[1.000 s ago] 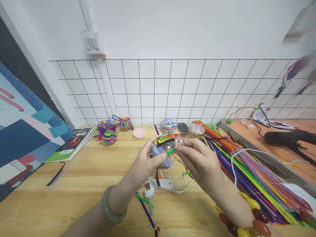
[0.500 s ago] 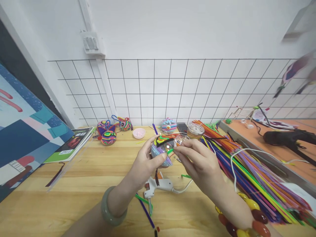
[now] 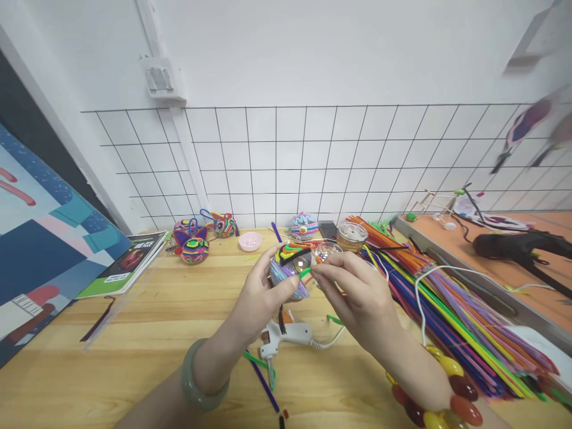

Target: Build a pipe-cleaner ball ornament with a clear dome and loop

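Note:
My left hand (image 3: 268, 289) is wrapped round a clear ball (image 3: 289, 280) partly covered with coloured pipe cleaners, with a dark tassel (image 3: 281, 320) hanging below it. Its thumb presses near a short green pipe cleaner (image 3: 304, 273) lying on the bare part of the ball. The fingertips of my right hand (image 3: 353, 286) pinch the outer end of that green piece. Under the hands, a white hot glue gun (image 3: 286, 335) lies on the wooden table (image 3: 156, 357). Green and purple pipe cleaner pieces lie by its nozzle.
Bundles of coloured pipe cleaners (image 3: 456, 322) spread at the right beside an orange-topped tray (image 3: 536, 250). A pink dish (image 3: 249, 241), a round clear container (image 3: 352, 233) and several decorated balls (image 3: 195, 249) stand at the back. A magazine (image 3: 125, 265) lies left. The glue gun's white cord (image 3: 328, 343) trails right.
The view has shifted slightly. My hands keep nearly the same hold on the ball and the green pipe cleaner.

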Tool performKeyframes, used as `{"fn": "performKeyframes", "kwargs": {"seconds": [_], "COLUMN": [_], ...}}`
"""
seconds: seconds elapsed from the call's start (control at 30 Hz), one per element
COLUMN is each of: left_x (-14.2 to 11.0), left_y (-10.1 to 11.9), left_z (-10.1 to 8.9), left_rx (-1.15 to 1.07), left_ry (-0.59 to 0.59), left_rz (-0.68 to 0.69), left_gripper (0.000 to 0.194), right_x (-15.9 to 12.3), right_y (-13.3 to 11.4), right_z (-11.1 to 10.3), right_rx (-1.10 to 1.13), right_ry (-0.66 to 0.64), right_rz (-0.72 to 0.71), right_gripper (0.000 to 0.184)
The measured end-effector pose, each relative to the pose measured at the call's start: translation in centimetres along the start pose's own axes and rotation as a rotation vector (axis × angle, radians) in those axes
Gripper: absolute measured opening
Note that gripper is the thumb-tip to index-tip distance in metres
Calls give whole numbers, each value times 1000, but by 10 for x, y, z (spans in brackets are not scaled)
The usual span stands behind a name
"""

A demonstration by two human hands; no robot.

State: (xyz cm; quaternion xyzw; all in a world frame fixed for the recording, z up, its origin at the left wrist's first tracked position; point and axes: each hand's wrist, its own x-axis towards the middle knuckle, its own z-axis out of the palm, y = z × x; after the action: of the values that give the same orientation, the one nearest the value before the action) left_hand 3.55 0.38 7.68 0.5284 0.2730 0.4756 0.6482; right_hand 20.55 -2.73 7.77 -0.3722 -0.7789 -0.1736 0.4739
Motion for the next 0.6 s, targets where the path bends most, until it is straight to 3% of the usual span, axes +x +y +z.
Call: {"fn": "performKeyframes", "kwargs": {"seconds": [0.33,0.6], "left_x": [-1,-1], "left_y": [0,-6], "left_z": [2,3], "left_rx": [-4,7], "left_ry": [50,53], "left_rz": [0,105], "left_gripper": [67,66], "right_x": [0,0], "right_y": [-2,-8], "right_z": [2,1], "right_rx": [11,35], "right_ry": [23,63], "right_rz": [53,99], "right_gripper": [11,8]}}
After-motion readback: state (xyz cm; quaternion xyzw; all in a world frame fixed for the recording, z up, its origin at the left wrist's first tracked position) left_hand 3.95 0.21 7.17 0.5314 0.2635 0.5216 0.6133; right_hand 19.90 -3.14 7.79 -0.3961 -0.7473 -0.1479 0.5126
